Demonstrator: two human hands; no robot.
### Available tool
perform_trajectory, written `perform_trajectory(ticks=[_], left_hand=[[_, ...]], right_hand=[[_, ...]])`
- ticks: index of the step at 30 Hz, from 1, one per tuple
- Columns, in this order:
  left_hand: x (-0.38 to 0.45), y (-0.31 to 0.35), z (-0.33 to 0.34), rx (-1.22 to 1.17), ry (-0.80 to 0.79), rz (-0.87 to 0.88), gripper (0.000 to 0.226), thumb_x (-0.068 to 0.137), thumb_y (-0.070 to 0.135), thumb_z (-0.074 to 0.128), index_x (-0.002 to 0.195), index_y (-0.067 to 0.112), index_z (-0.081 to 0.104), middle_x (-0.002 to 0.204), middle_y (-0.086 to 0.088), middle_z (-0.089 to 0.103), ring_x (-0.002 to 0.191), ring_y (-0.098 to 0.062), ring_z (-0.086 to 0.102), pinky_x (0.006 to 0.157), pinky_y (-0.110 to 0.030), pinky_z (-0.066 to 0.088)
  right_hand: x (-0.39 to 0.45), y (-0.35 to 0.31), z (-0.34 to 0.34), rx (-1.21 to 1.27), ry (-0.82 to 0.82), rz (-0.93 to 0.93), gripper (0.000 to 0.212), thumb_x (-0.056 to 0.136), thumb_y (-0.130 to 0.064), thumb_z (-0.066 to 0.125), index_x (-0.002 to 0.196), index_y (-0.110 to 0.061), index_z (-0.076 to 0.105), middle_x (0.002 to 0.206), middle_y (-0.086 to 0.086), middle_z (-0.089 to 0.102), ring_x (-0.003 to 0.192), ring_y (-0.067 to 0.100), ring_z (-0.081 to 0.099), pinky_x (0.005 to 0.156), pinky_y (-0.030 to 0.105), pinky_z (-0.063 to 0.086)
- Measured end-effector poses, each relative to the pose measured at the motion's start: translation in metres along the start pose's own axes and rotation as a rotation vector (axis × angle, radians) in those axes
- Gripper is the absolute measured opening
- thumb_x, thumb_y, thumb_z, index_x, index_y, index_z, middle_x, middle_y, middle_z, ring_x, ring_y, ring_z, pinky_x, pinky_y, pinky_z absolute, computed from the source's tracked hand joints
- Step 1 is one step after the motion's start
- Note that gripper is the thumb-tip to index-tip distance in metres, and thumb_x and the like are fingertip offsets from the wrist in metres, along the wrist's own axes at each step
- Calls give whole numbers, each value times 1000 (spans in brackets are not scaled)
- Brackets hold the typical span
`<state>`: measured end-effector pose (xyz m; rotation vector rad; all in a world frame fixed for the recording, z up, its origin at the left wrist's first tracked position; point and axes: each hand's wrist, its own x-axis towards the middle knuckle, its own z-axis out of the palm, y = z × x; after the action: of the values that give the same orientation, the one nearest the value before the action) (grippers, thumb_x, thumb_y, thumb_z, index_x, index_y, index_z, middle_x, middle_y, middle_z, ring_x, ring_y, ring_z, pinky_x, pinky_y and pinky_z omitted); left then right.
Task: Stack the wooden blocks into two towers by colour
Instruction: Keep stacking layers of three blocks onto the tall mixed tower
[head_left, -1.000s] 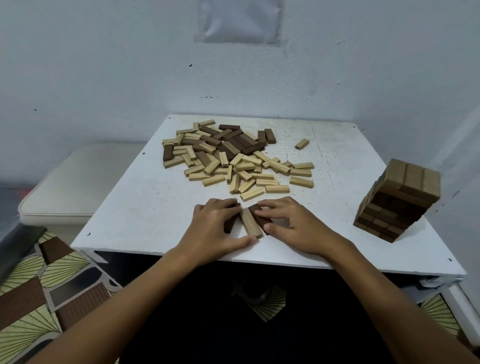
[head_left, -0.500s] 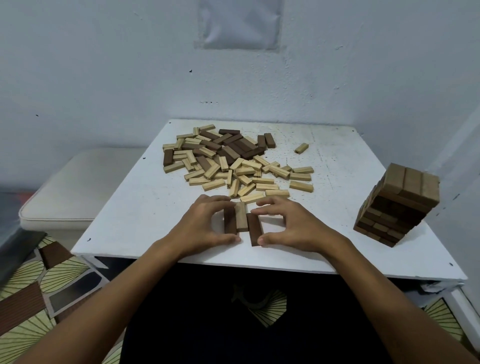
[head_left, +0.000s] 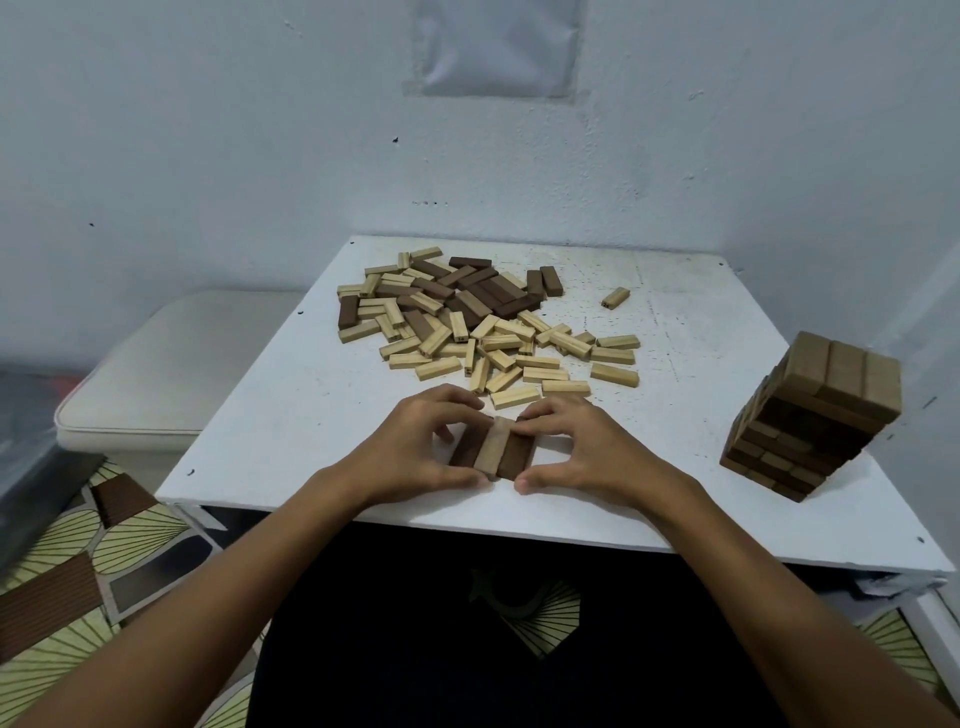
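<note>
Three blocks lie side by side, touching, near the front edge of the table (head_left: 291, 415): a dark block (head_left: 466, 450), a light block (head_left: 493, 447) in the middle, and another dark block (head_left: 515, 456). I have my left hand (head_left: 415, 447) curled round the left side of the row, thumb pressed at its near end and fingers bent over its far end. My right hand (head_left: 582, 447) mirrors that on the other side, fingertips on the far end and thumb at the near corner. Both hands are squeezing the row together, so each is grasping it, not resting free.

Behind them sits the loose pile (head_left: 483, 327) of mixed light and dark blocks, with one stray block (head_left: 615, 298) off to its right. Well apart, at the table's right side, stands a finished-looking tower (head_left: 810, 415), which leans a little in this wide view.

What worries me is the colour. I judge this row to be the first layer of a second tower, and it mixes two shades; if I build on it, the sorting fails. The row also sits close to the front edge, so a push from my thumbs could slide it off. Uneven pressure could skew the blocks and leave a crooked base.
</note>
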<state>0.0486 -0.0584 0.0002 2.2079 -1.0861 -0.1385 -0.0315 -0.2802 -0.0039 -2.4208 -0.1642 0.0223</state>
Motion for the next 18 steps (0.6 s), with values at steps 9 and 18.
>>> perform_trajectory(ticks=[9,18], left_hand=[[-2,7,16,-25,70,-3,81,60,47,86,133,22,57,138,6,49,123,-2,47,102,-23,45],[9,2,-11,-55,-294,-3,103,69,17,73,154,29,16,155,16,31,138,6,32,117,-33,-3]], right_hand=[[-6,-6,9,36,112,-45,32,81,-27,77,113,-31,72,94,-10,57,85,7,55,78,35,50],[-12,-21,27,-10,171,-103,26,82,-34,74,107,-27,75,77,-12,57,70,6,53,65,30,46]])
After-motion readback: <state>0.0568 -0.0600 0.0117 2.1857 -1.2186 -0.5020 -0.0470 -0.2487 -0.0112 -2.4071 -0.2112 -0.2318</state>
